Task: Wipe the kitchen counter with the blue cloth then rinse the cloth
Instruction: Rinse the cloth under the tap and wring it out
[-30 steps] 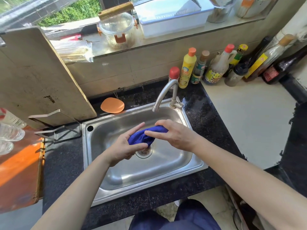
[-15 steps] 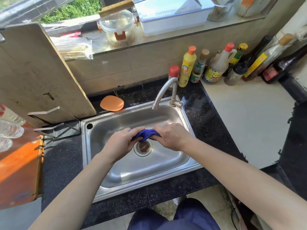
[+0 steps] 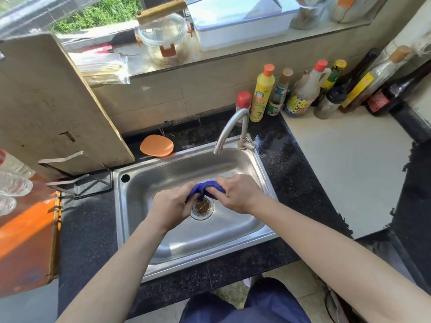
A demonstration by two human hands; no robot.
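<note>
Both left hand [image 3: 171,208] and right hand [image 3: 238,194] clench the blue cloth [image 3: 206,185] over the sink [image 3: 186,166]; drain [image 3: 201,208] seemingly holds brown residue.

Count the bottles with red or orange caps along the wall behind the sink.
3. A red-capped bottle behind the faucet; the yellow orange-capped bottle right of it; a red-capped handled bottle further right. Bottles at the frame edges may hide more.

A home kitchen: a steel sink [image 3: 233,231] set in a dark stone counter [image 3: 88,229], sauce bottles [image 3: 303,94] along the tiled wall, food containers [image 3: 238,26] on the windowsill.
</note>
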